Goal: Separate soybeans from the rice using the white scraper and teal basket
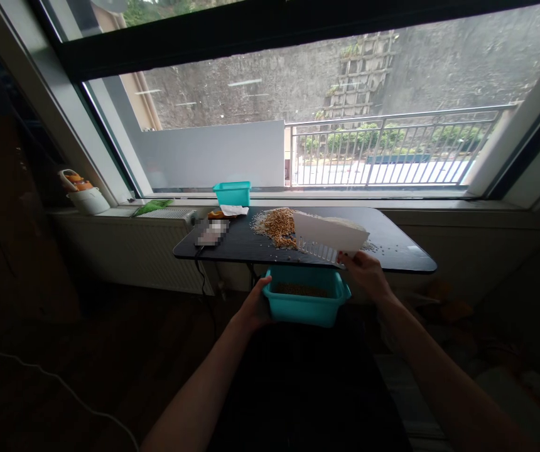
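Note:
My left hand (257, 306) grips the left end of a teal plastic bin (305, 312), just below the front edge of the black table. Brownish grains (302, 289) cover the bin's bottom; their kind is too dark to tell. My right hand (367, 274) pinches the lower right corner of a white sheet (329, 232) with a slotted lower edge. The sheet stands tilted over the table. To its left lies a pile of orange-yellow kernels (279, 225), like corn, with pale grains scattered around. A heap of whitish grains (348, 222) shows partly behind the sheet.
The black folding table (406, 251) stands against the window. On the left are a blurred pale object (212, 233) with a cable, and a white tissue (235, 210). A second teal bin (233, 193) sits by the sill. A radiator (157, 251) and white pot (88, 199) are further left.

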{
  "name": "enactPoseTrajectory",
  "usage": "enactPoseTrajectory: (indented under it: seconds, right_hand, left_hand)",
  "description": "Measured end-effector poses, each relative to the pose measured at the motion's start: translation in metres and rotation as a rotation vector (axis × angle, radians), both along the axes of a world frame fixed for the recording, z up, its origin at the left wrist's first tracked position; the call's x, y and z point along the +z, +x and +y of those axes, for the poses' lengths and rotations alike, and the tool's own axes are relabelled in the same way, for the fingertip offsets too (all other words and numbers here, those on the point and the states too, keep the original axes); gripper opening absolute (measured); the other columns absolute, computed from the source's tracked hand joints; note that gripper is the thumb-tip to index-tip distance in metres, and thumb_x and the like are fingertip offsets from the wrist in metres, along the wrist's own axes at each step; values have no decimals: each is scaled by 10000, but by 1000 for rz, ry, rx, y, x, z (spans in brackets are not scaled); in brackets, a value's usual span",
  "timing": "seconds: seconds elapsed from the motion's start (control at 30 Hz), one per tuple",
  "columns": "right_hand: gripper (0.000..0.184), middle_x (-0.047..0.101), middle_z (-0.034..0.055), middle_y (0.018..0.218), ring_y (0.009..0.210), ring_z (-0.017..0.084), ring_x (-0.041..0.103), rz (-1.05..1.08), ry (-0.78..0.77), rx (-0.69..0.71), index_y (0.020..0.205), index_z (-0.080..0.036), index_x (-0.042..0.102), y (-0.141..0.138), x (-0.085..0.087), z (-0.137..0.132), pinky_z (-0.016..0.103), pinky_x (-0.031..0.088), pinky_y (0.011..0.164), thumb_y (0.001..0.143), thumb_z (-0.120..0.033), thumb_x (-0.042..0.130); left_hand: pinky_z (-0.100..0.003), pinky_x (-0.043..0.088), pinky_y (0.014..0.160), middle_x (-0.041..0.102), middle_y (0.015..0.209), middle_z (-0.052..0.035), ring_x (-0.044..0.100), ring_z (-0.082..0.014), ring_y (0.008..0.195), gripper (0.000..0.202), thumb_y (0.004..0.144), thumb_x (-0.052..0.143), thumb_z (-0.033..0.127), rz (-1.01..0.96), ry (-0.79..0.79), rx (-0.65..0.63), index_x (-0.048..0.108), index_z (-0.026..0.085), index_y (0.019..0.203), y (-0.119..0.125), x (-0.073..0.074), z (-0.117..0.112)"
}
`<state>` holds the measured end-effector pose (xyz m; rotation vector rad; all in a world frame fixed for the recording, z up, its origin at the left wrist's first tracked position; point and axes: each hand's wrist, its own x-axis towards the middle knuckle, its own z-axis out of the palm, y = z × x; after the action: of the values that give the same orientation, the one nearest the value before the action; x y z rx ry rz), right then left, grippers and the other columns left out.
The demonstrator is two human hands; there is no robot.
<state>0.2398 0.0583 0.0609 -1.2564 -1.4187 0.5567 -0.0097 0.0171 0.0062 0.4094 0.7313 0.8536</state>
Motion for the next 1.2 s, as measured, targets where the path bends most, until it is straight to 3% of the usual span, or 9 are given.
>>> enactPoseTrajectory:
  seconds: [0.3, 0.43, 0.63, 0.77, 0.87, 1.07, 1.2]
  right_hand:
    - [343, 634, 26, 622, 586, 157, 563, 29, -50, 154, 691, -165, 634, -13, -21, 9, 265, 445, 563, 631, -502, 624]
    - [349, 640, 28, 645, 597, 158, 557, 46, -20, 135, 739, -158, 645, -13, -22, 14, 278, 448, 578, 627, -488, 638]
    - [319, 640, 38, 644, 603, 160, 559, 57, 3, 184, 690, -151, 629, -52, -13, 16, 274, 438, 581, 664, -468, 601]
    - [298, 647, 38, 643, 604, 162, 569, 63, -52, 248, 656, -155, 620, -70, -17, 7, 269, 444, 583, 669, -451, 588]
    - [303, 654, 41, 645, 598, 164, 571, 58, -64, 161, 692, -148, 635, -58, -20, 3, 271, 443, 574, 660, -446, 593]
    - [328, 654, 43, 634, 591, 165, 566, 72, -18, -64, 713, -144, 648, -3, -12, 8, 259, 422, 540, 641, -461, 600]
    - [300, 636, 34, 594, 570, 163, 556, 46, -21, -84, 691, -143, 645, 11, -10, 11, 262, 411, 532, 640, -436, 605]
  left_hand:
    - [-345, 429, 745, 629, 970, -84, 589, -256, 887, 503, 742, 511, 469, 17, 29, 39, 512, 201, 1168, -18, 1, -5]
    - [-336, 442, 732, 640, 941, -82, 600, -250, 866, 501, 743, 510, 476, 45, 26, 63, 518, 189, 1153, -27, -5, -6]
    - [-340, 459, 719, 649, 940, -87, 609, -250, 865, 489, 755, 492, 479, 38, -1, 87, 519, 184, 1145, -35, -19, -9]
    - [-342, 462, 731, 645, 973, -90, 606, -249, 891, 508, 754, 498, 479, 41, -1, 102, 502, 190, 1172, -36, -25, -9]
    - [-342, 462, 741, 643, 985, -95, 602, -251, 907, 518, 754, 497, 485, 49, 19, 95, 504, 183, 1175, -34, -27, -10]
    - [-339, 457, 757, 640, 992, -99, 601, -249, 912, 528, 756, 493, 488, 37, 53, 57, 504, 173, 1179, -24, -31, -8]
    - [-333, 458, 751, 642, 989, -103, 602, -251, 911, 532, 751, 510, 484, 68, 60, 49, 506, 171, 1181, -20, -35, -7]
